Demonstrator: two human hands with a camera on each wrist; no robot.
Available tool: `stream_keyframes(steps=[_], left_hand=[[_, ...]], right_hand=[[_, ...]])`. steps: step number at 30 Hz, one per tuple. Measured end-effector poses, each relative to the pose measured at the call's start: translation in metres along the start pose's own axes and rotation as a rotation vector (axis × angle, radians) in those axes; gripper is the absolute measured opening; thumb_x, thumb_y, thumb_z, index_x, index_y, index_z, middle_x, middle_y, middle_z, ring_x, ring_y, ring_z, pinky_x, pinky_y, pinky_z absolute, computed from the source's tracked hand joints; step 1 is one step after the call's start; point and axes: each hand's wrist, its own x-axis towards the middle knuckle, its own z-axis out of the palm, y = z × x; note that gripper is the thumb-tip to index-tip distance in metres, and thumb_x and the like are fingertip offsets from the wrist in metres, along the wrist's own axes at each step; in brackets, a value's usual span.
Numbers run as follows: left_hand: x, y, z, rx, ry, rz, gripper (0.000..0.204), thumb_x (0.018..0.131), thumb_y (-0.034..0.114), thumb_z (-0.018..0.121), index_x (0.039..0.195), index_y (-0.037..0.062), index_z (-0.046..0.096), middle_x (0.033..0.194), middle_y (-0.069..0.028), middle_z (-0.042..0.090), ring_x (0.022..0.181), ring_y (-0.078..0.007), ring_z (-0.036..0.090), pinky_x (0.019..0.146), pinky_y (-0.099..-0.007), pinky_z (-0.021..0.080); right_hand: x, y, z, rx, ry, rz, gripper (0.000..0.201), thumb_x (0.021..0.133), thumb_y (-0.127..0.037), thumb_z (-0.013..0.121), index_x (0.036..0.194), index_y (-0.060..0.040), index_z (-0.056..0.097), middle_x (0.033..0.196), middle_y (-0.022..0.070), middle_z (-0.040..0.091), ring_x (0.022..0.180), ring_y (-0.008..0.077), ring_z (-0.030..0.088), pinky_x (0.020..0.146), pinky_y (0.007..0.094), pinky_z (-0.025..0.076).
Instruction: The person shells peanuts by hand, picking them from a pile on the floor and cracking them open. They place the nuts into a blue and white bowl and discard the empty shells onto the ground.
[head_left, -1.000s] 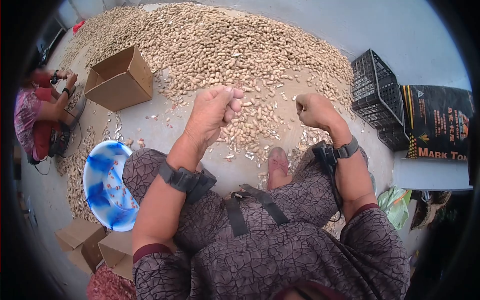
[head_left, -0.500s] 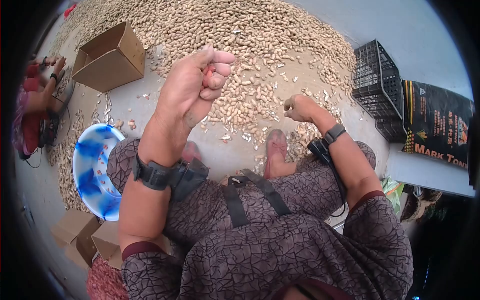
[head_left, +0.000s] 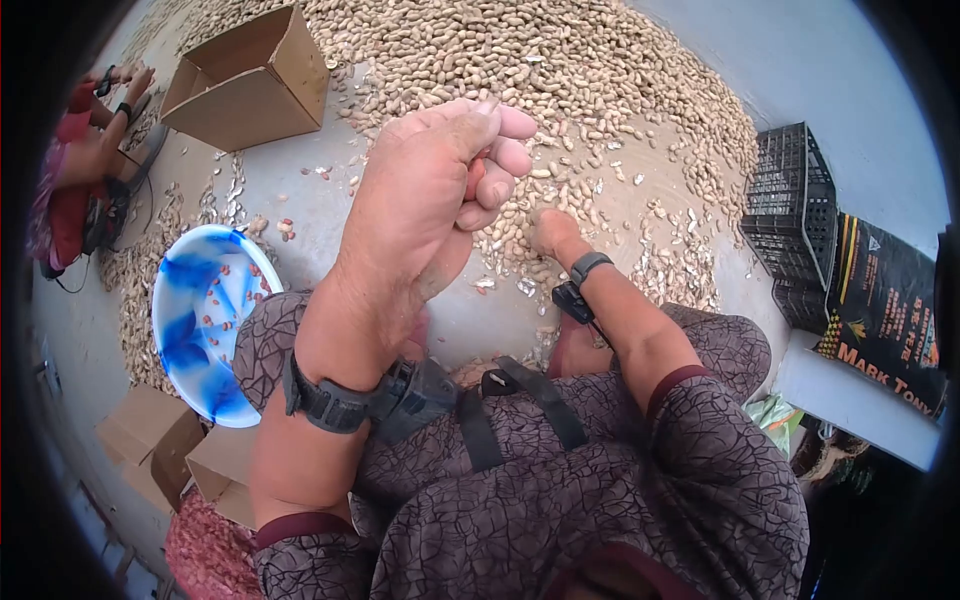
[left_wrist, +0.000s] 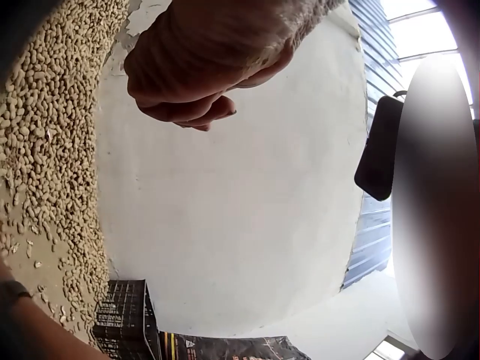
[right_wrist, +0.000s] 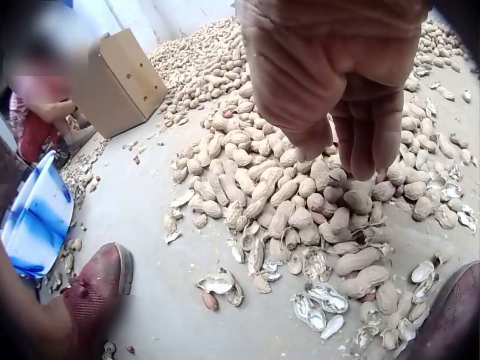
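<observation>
My left hand [head_left: 410, 195] is raised over the floor, its curled fingers holding red-skinned peanut kernels [head_left: 474, 179] against the palm. In the left wrist view the same hand appears from behind, its contents hidden. Lower down, my right hand [head_left: 555, 233] reaches into a small heap of unshelled peanuts [right_wrist: 255, 180]. The right wrist view shows its fingers pointing downward, thumb apart, fingertips right at the peanuts. Split, empty shells [right_wrist: 326, 297] lie in front of that heap, with a loose kernel [right_wrist: 210, 301] beside them.
A large peanut pile [head_left: 480, 50] spreads along the wall. A cardboard box [head_left: 245, 85] stands left of it, and a blue-white basin [head_left: 180, 350] with some kernels sits by my left knee. Black crates [head_left: 790, 190] and a sack [head_left: 885, 310] stand right. Another person squats far left.
My right hand has come down and inward to the small peanut heap. The left hand rose, then shifted right with the kernels still in its fingers. The head view has moved too.
</observation>
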Motion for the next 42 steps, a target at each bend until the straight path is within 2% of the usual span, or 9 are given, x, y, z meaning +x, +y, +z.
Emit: stream_keyframes(steps=[12,16,18,19,20,23,30,35,42], left_hand=[[0.001,0.008,0.002,-0.042,0.024,0.01,0.026,0.09,0.017,0.042,0.095,-0.0071,0.052,0.068,-0.0032,0.052,0.045,-0.0015,0.037,0.035,-0.0127,0.026],[0.0,0.007,-0.002,-0.014,0.023,0.008,0.026,0.089,0.016,0.042,0.096,-0.0069,0.052,0.068,-0.0029,0.053,0.045,-0.0018,0.037,0.036,-0.0132,0.027],[0.002,0.005,-0.003,-0.008,0.003,0.025,0.025,0.089,0.015,0.042,0.097,-0.0069,0.052,0.068,-0.0027,0.053,0.046,-0.0018,0.037,0.037,-0.0134,0.027],[0.002,0.004,-0.003,-0.003,0.02,0.017,0.025,0.089,0.015,0.043,0.097,-0.0069,0.052,0.068,-0.0024,0.053,0.046,-0.0018,0.037,0.037,-0.0135,0.027],[0.003,0.004,-0.004,0.003,0.036,0.012,0.025,0.089,0.015,0.043,0.098,-0.007,0.052,0.068,-0.002,0.053,0.047,-0.0017,0.038,0.038,-0.0136,0.028],[0.006,0.0,-0.007,0.021,0.063,0.013,0.024,0.088,0.014,0.045,0.1,-0.0065,0.052,0.068,-0.0016,0.053,0.049,-0.0015,0.041,0.038,-0.0134,0.028],[0.013,-0.024,-0.007,0.147,0.039,0.07,0.025,0.082,0.008,0.053,0.106,-0.0022,0.055,0.07,-0.0007,0.055,0.052,-0.0014,0.045,0.039,-0.0123,0.028],[0.019,-0.044,-0.001,0.216,-0.079,0.131,0.032,0.08,0.007,0.057,0.11,-0.0014,0.053,0.071,-0.001,0.057,0.054,-0.0009,0.044,0.042,-0.0129,0.028],[0.01,-0.048,0.018,0.138,-0.224,0.233,0.028,0.082,0.008,0.057,0.108,-0.0012,0.056,0.074,-0.0023,0.06,0.058,-0.0009,0.047,0.045,-0.0138,0.03]], right_hand=[[0.015,-0.008,0.017,0.223,-0.038,0.291,0.027,0.066,-0.016,0.055,0.089,-0.0038,0.063,0.095,0.0172,0.061,0.093,0.0297,0.058,0.081,0.035,0.045],[0.023,0.015,0.023,0.324,0.077,0.195,0.023,0.068,-0.013,0.054,0.084,0.0021,0.062,0.09,0.0192,0.062,0.083,0.0282,0.062,0.07,0.0354,0.05],[0.012,0.014,-0.01,1.107,-0.231,0.426,0.016,0.072,-0.009,0.052,0.078,0.0052,0.058,0.08,0.0186,0.062,0.069,0.0244,0.063,0.053,0.0324,0.052],[0.008,0.015,-0.016,1.364,-0.19,0.437,0.009,0.075,-0.005,0.05,0.075,0.0029,0.054,0.072,0.0142,0.059,0.058,0.02,0.061,0.041,0.0273,0.05],[0.005,0.016,-0.024,1.367,-0.175,0.429,0.009,0.075,-0.005,0.05,0.075,0.0029,0.054,0.072,0.0142,0.059,0.058,0.02,0.061,0.041,0.0273,0.05],[-0.006,0.013,-0.054,1.89,-0.242,0.197,0.008,0.077,-0.002,0.048,0.083,0.0002,0.053,0.078,0.0117,0.058,0.065,0.0201,0.061,0.051,0.0273,0.051],[-0.05,-0.014,-0.131,2.124,-0.376,-0.293,0.011,0.08,-0.007,0.052,0.09,-0.0019,0.051,0.08,0.0134,0.06,0.066,0.0173,0.06,0.054,0.0254,0.05],[-0.092,-0.037,-0.162,2.221,-0.505,-0.482,0.012,0.082,-0.011,0.054,0.092,-0.0044,0.052,0.074,0.0063,0.059,0.059,0.0108,0.054,0.05,0.0228,0.046],[-0.127,-0.045,-0.167,2.284,-0.534,-0.535,0.015,0.083,-0.014,0.055,0.095,-0.0051,0.052,0.073,0.0021,0.056,0.057,0.0084,0.051,0.048,0.0193,0.041]])
